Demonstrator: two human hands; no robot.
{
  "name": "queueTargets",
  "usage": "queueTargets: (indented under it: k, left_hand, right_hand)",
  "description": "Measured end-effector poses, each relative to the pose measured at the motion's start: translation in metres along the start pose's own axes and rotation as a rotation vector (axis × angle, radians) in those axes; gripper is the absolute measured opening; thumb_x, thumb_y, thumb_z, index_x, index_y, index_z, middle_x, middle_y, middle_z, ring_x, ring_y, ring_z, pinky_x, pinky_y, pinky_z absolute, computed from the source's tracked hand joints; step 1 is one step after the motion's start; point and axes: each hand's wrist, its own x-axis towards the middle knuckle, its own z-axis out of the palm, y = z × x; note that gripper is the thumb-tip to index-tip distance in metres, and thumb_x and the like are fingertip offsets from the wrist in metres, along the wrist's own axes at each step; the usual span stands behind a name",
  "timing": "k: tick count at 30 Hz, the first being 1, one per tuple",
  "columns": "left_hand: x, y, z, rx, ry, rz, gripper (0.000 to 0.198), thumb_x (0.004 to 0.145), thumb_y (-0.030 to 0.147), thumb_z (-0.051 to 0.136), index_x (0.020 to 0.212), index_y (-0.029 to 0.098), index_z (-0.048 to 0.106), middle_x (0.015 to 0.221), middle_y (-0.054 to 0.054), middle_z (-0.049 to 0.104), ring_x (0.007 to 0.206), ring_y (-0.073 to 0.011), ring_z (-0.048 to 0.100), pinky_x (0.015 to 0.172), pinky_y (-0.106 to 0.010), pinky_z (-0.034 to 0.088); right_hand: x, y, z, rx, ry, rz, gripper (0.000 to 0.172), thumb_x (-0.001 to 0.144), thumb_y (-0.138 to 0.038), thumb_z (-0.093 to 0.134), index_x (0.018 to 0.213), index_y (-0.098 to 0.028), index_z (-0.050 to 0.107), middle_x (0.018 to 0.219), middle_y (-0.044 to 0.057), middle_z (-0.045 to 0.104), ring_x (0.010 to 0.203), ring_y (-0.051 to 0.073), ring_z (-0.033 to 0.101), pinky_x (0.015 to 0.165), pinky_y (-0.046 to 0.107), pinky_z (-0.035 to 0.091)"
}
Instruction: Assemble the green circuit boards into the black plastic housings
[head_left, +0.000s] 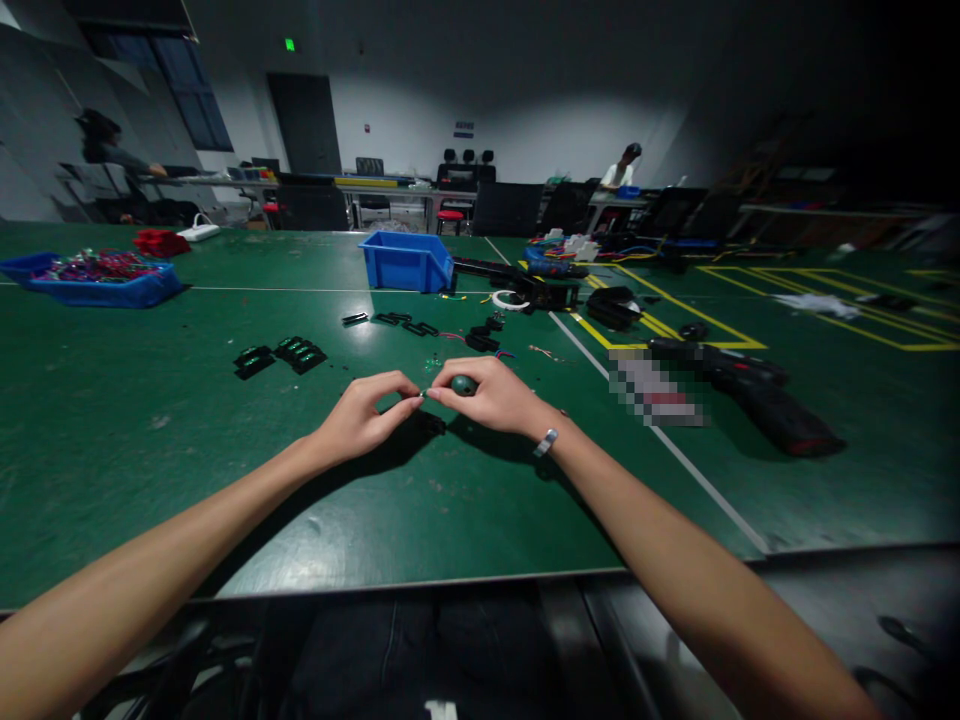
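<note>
Above the green table (315, 530), my left hand (373, 408) pinches a tiny item between thumb and fingertips; it is too small to make out. Fingertip to fingertip with it, my right hand (487, 392) is also closed in a pinch at the same spot. What the right fingertips grip cannot be made out. A dark green rounded object (464, 385) shows within the curl of the right hand. Small green pieces (433, 364) lie on the table just beyond the fingertips. A small dark part (435, 426) lies below them.
Black parts with green boards (300, 353) lie left. Behind stand a blue bin (405, 262) and a blue tray (142, 290) of coloured wires. A black power tool (750, 385) lies right, past black parts (484, 336) and wires. Two people sit in the background.
</note>
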Motion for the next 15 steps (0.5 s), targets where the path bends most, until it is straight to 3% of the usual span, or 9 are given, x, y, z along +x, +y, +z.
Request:
queueTargets:
  k: [15]
  left_hand:
    - [0.0011,0.0006,-0.0009,-0.039,-0.002,-0.092,0.021,0.096,0.033,0.059,0.090,0.015,0.069,0.084,-0.003,0.071,0.078,-0.0143,0.063,0.075,-0.024,0.046]
  right_hand:
    - [-0.0007,0.0013,-0.0003,-0.039,0.001,-0.006,0.014,0.092,-0.027,0.063,0.086,-0.017,0.071,0.084,0.004,0.071,0.078,0.016,0.063,0.074,0.027,0.043]
